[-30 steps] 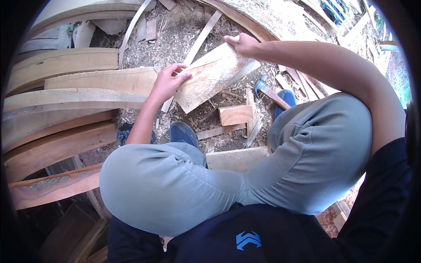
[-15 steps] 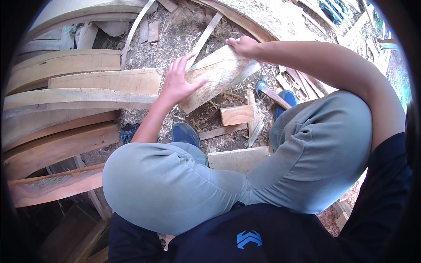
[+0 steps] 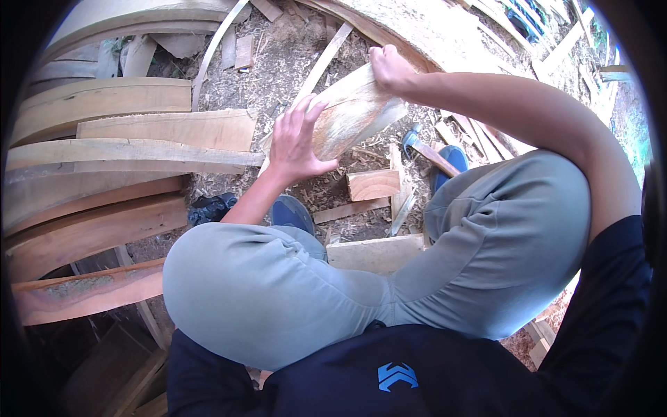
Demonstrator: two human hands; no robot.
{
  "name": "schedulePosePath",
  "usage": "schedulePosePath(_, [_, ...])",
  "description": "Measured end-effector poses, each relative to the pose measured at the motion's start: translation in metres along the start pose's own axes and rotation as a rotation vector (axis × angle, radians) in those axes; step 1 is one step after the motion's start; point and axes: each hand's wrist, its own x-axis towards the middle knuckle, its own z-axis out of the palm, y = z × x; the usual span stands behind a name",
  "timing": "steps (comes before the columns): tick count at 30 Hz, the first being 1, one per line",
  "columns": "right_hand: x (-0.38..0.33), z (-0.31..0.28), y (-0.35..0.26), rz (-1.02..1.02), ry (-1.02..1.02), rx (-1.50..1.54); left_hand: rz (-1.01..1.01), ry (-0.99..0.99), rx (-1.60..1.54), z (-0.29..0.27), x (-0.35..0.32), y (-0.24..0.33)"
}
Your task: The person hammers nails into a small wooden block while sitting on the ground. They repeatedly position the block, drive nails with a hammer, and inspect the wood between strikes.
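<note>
right hand [image 3: 389, 68] grips the wood slab [image 3: 351, 115] at its top edge, left hand [image 3: 295, 142] spread flat against it; a slip could drop it onto the hatchet [image 3: 425, 149] below.

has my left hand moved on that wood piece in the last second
Yes. The left hand slid up the wooden piece, away from the small block on the ground.
</note>
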Motion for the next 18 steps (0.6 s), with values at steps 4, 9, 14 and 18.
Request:
schedulePosePath(4, [0.009, -0.010, 0.004, 0.014, 0.052, -0.015, 0.021, 0.080, 0.020, -0.001, -0.016, -0.011])
schedulePosePath(9, [0.009, -0.011, 0.024, -0.017, -0.352, -0.455, 0.043, 0.123, -0.005, -0.006, -0.026, -0.015])
schedulePosePath(14, [-0.018, -0.011, 0.057, -0.445, -0.829, -0.869, 0.087, 0.139, -0.022, 0.008, -0.017, -0.011])
schedulePosePath(18, [-0.064, 0.016, 0.004, -0.500, -1.110, -1.083, 0.017, 0.112, 0.043, -0.017, -0.048, -0.026])
